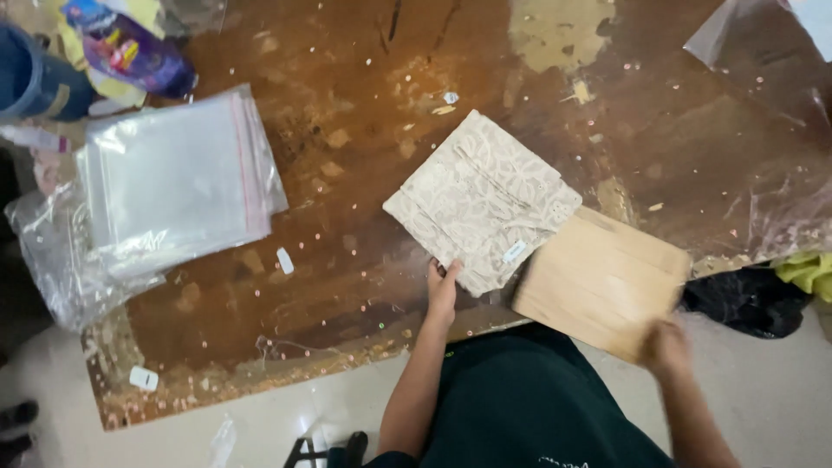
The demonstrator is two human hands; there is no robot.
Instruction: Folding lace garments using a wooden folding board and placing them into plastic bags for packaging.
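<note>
Your left hand (pixel 442 290) pinches the near edge of the folded lace cloth (pixel 482 201) lying mid-counter (pixel 347 286). Your right hand (pixel 666 347), blurred, grips the wooden board (pixel 598 279) just right of it. Clear bags (pixel 178 178) wait stacked far left; cloth not yet bagged.

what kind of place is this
Probably a small garment packing spot, set up on the floor. A stack of clear bags lies on a worn wooden board, the left hand holds folded lace cloth, and the right hand grips a wooden panel.

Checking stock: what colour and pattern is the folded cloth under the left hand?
Cream folded cloth with a lacy floral pattern; head view.
</note>
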